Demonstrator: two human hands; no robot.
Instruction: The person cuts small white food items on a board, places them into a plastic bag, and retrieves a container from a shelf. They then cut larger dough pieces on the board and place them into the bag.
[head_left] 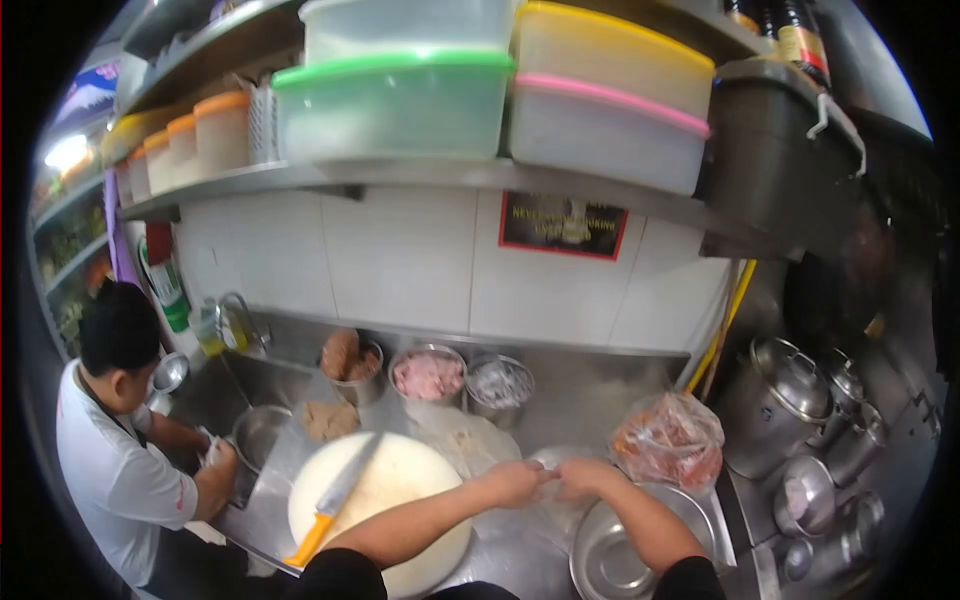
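My left hand (515,483) and my right hand (585,478) meet over the steel counter, fingers closed. Between and below them hangs thin see-through plastic, which looks like a clear plastic bag (560,512); its edges are hard to make out. Under my right forearm sits a wide steel bowl (590,545). A clear bag of reddish meat (672,440) rests just beyond my right hand. My left forearm passes above a round white cutting board (415,470), on which lies a knife with a yellow handle (315,540).
Steel pots of brown meat (355,368), pink meat (428,372) and greyish pieces (500,382) line the back. At left, a co-worker (130,440) works at the sink (205,395). Lidded pots (780,400) stand right. A shelf (420,175) with plastic boxes hangs above.
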